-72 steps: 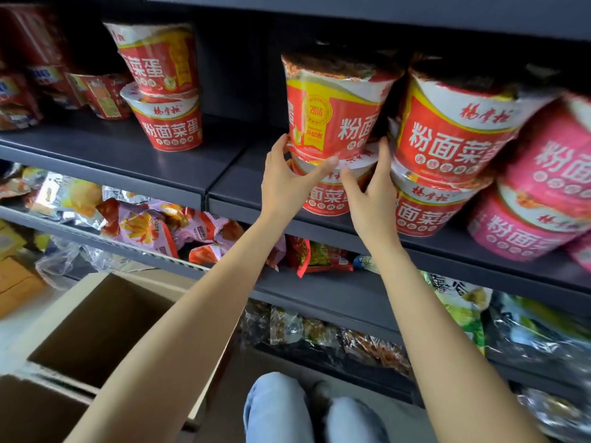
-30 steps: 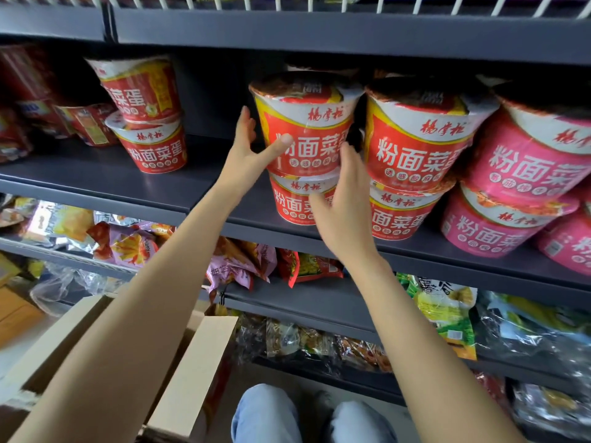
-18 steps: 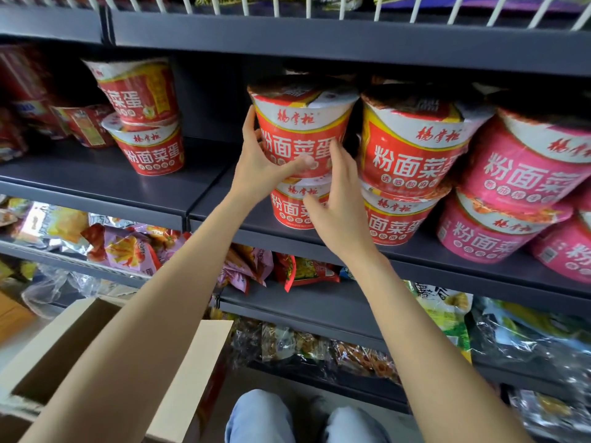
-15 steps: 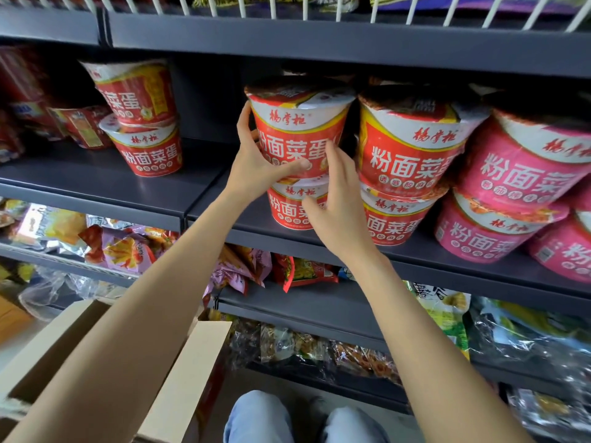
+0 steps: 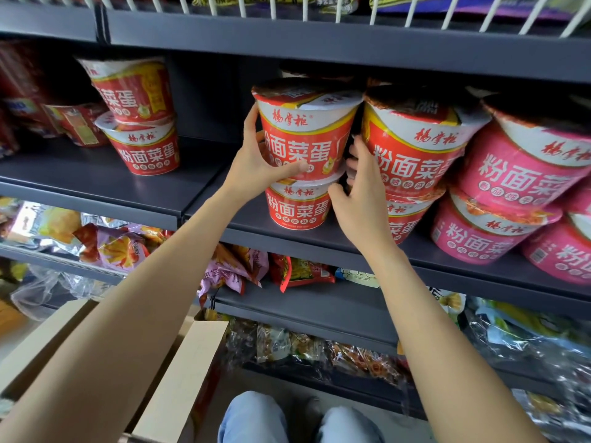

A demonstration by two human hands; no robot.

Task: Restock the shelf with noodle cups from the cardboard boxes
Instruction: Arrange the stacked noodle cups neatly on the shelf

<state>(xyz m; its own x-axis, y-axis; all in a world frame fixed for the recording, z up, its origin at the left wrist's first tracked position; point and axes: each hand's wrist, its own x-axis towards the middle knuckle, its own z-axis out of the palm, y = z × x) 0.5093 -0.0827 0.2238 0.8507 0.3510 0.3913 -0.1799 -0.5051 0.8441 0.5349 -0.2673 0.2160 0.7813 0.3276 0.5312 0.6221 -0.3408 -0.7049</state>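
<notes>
My left hand (image 5: pixel 256 164) grips the top red noodle cup (image 5: pixel 305 129) at the centre of the frame, thumb across its front, fingers round its left side. That cup sits upright on a second red cup (image 5: pixel 297 206), which stands on the dark grey shelf (image 5: pixel 128 183). My right hand (image 5: pixel 361 199) is at the stack's right side, fingers curled into the gap beside the neighbouring red stack (image 5: pixel 412 148); I cannot tell whether it actually grips the cup. Pink cups (image 5: pixel 518 174) fill the right of the frame, two more red cups (image 5: pixel 140 123) stand stacked at the upper left. An open cardboard box (image 5: pixel 179 372) sits at the lower left, snack bags (image 5: pixel 118 247) on the shelf below.
</notes>
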